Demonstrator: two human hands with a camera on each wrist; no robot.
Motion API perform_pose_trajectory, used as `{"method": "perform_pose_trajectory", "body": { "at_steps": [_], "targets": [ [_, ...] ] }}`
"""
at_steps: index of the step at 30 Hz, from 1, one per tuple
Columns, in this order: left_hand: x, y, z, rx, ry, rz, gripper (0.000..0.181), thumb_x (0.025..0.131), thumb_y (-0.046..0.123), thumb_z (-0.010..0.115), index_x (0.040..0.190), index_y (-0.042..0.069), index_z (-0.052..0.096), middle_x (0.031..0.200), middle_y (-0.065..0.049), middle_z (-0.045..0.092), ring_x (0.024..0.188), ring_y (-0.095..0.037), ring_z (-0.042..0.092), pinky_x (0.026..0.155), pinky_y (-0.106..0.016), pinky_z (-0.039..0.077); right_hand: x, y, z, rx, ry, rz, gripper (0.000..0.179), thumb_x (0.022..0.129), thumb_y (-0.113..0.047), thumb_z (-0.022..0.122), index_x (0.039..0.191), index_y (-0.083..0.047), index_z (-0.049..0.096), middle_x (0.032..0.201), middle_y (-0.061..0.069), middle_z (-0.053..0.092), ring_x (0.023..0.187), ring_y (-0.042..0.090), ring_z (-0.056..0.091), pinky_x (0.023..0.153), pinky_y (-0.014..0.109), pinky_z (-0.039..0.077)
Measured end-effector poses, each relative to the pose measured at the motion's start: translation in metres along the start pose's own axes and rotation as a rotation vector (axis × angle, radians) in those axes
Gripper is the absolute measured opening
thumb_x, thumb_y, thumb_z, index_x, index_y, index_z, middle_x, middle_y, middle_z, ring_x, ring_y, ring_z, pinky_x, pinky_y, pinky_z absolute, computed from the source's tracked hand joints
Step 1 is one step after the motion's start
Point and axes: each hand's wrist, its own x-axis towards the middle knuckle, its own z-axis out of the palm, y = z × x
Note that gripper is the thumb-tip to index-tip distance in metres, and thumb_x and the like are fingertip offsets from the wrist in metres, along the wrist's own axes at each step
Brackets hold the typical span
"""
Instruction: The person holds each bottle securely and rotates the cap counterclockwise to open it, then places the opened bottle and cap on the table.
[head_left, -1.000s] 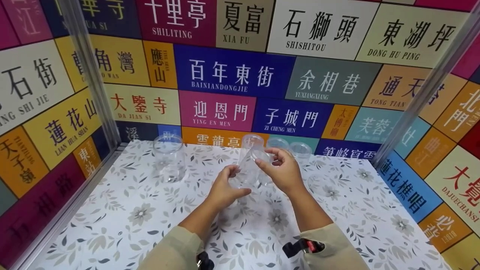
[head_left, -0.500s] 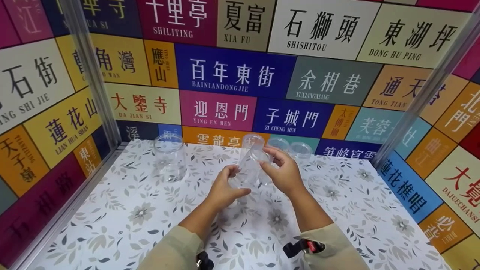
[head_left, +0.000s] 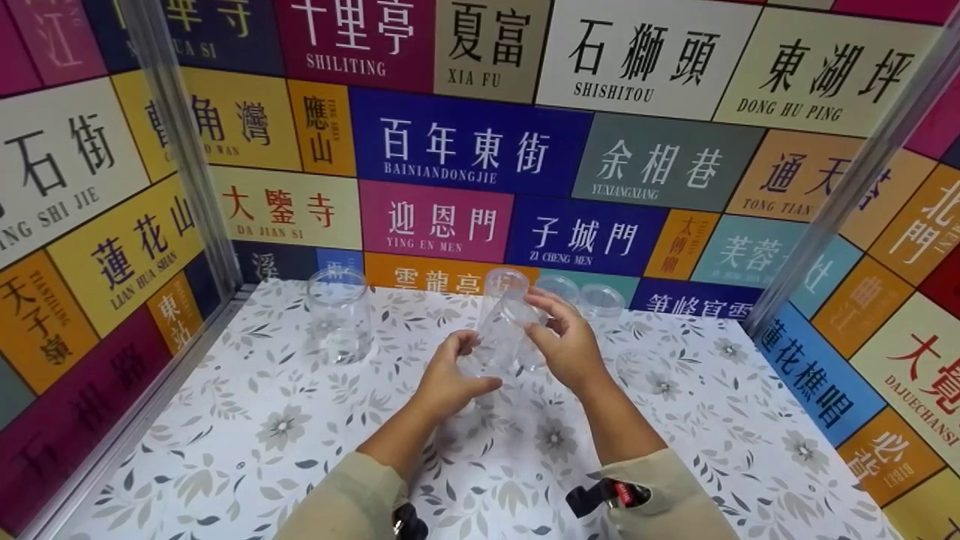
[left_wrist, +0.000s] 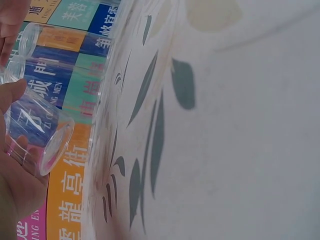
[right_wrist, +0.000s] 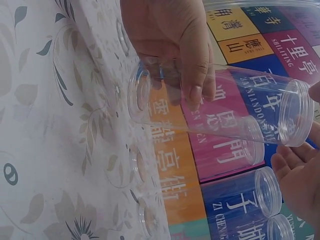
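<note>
A clear plastic jar (head_left: 495,341) leans between both hands, held up in front of the person. My left hand (head_left: 450,379) grips its lower body, thumb on one side and fingers on the other. My right hand (head_left: 568,341) has its thumb and fingers around the jar's ringed top end (right_wrist: 296,115). In the right wrist view the jar body (right_wrist: 225,102) is see-through, with nothing visible inside. The left wrist view shows its round base (left_wrist: 57,147) beside the left palm (left_wrist: 22,182).
Behind the hands stand more clear jars, one (head_left: 507,279) at centre and two (head_left: 556,286) to its right. A wider clear jar (head_left: 339,319) is at the left. Floral cloth (head_left: 285,465) covers the table, with lettered panels (head_left: 469,142) around it.
The right hand's thumb and fingers have shifted slightly to the right along the jar's top end. The left hand and the jar have barely moved.
</note>
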Motion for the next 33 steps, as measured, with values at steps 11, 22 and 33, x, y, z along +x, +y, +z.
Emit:
{"method": "perform_pose_trajectory", "body": {
  "at_steps": [11, 22, 33],
  "targets": [
    [0.0003, -0.0002, 0.0007, 0.01, 0.002, -0.01, 0.085, 0.08, 0.029, 0.095, 0.151, 0.022, 0.05, 0.155, 0.0, 0.057, 0.152, -0.025, 0.048, 0.13, -0.049, 0.037, 0.002, -0.0019, 0.0011, -0.147, 0.062, 0.048, 0.05, 0.099, -0.041, 0.075, 0.141, -0.015, 0.07, 0.15, 0.005, 0.062, 0.119, 0.025, 0.061, 0.097, 0.038, 0.055],
    [0.0001, -0.002, 0.0011, 0.03, -0.007, -0.008, 0.084, 0.08, 0.031, 0.095, 0.151, 0.023, 0.05, 0.156, 0.001, 0.057, 0.152, -0.025, 0.048, 0.13, -0.05, 0.038, 0.0025, -0.0054, 0.004, -0.211, 0.051, 0.096, 0.061, 0.086, -0.052, 0.088, 0.137, -0.021, 0.072, 0.144, 0.003, 0.063, 0.107, 0.03, 0.061, 0.085, 0.036, 0.054],
    [0.0005, -0.0036, 0.0017, 0.02, 0.002, 0.034, 0.084, 0.079, 0.03, 0.095, 0.15, 0.02, 0.051, 0.153, -0.001, 0.059, 0.149, -0.025, 0.05, 0.128, -0.047, 0.04, 0.0028, -0.0046, 0.0026, -0.124, -0.015, 0.033, 0.049, 0.094, -0.025, 0.081, 0.141, -0.016, 0.07, 0.157, 0.003, 0.06, 0.141, 0.025, 0.056, 0.101, 0.037, 0.051]
  ]
}}
